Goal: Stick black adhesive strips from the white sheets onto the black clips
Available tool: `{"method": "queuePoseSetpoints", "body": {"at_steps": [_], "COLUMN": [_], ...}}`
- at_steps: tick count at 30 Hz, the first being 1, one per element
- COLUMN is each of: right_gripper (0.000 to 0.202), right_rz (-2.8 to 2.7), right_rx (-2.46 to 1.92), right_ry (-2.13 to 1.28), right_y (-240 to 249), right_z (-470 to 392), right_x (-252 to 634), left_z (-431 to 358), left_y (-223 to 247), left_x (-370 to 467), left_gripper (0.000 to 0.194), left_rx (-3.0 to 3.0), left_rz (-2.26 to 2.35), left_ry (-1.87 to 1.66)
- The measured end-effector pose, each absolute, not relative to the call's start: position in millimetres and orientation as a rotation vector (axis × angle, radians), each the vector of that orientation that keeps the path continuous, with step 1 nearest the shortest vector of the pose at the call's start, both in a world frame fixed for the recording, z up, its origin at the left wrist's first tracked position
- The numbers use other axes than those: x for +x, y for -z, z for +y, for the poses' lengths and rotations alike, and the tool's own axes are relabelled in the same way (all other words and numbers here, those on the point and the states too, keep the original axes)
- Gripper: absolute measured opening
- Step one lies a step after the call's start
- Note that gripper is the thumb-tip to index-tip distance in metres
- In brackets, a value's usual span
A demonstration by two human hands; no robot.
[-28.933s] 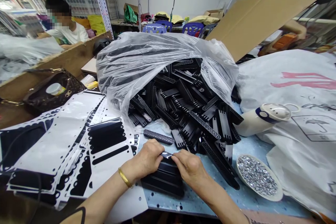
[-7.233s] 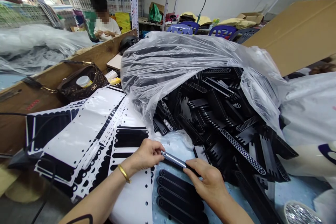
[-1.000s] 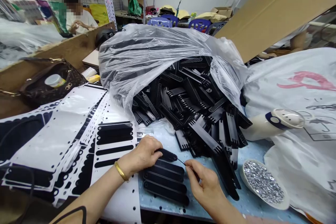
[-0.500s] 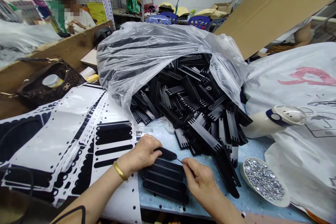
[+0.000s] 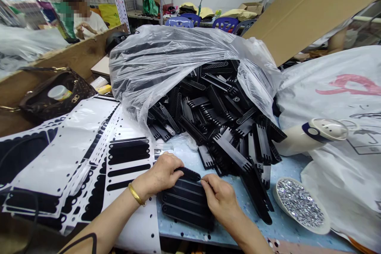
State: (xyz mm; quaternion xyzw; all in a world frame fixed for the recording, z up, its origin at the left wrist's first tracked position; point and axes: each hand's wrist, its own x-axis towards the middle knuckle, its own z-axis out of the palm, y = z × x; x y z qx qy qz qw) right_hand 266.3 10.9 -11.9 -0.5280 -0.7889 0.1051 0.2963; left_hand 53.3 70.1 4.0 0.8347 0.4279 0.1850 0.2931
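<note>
My left hand (image 5: 165,170), with a gold bangle at the wrist, is closed on the left end of a narrow black plastic piece (image 5: 190,174) with rounded ends. At that piece's right end, the thumb and forefinger of my right hand (image 5: 218,194) are pinched together; what is between them is too small and hidden to name. Just below lie several similar black pieces (image 5: 187,202) side by side on the light blue table (image 5: 226,238). Sheets of black stickers (image 5: 129,174) with rounded ends lie left of them, partly under my left forearm.
A large clear plastic bag (image 5: 166,47) spills black plastic parts (image 5: 214,111) beyond my hands. To the right are a bowl of small metal rings (image 5: 300,204), a cream bottle (image 5: 312,135) and a white sack (image 5: 342,99). A brown handbag (image 5: 56,91) stands left. Another person (image 5: 86,20) sits far left.
My right hand has moved slightly left and up, right against the end of the held piece. The thin dark thing that showed between them is now mostly covered. My left hand stays put.
</note>
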Motion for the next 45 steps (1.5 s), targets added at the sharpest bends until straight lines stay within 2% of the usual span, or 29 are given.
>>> {"method": "queuePoseSetpoints", "body": {"at_steps": [10,16,25,35,39,45], "right_gripper": [0.029,0.030,0.029,0.033,0.032,0.021], "right_rz": [-1.973,-1.979,-1.914,-1.902,-1.898,-1.948], "right_rx": [-1.408,-1.400,-1.451,-1.636,-1.625,-1.511], "right_ry": [-0.420,-0.422,-0.482,-0.340,-0.056,0.055], "right_y": [0,-1,1,5,24,22], "right_z": [18,14,9,-23,-28,-24], "right_x": [259,258,253,288,318,326], "left_z": [68,69,69,72,72,70], "left_y": [0,4,7,18,14,8], "left_x": [54,54,53,49,52,56], "left_gripper": [0.006,0.019,0.013,0.016,0.014,0.011], "left_rx": [2.216,2.165,2.202,2.222,2.210,2.168], "left_rz": [1.142,1.087,1.050,1.018,1.019,1.065], "left_ry": [-0.558,-0.595,-0.585,-0.593,-0.577,-0.570]}}
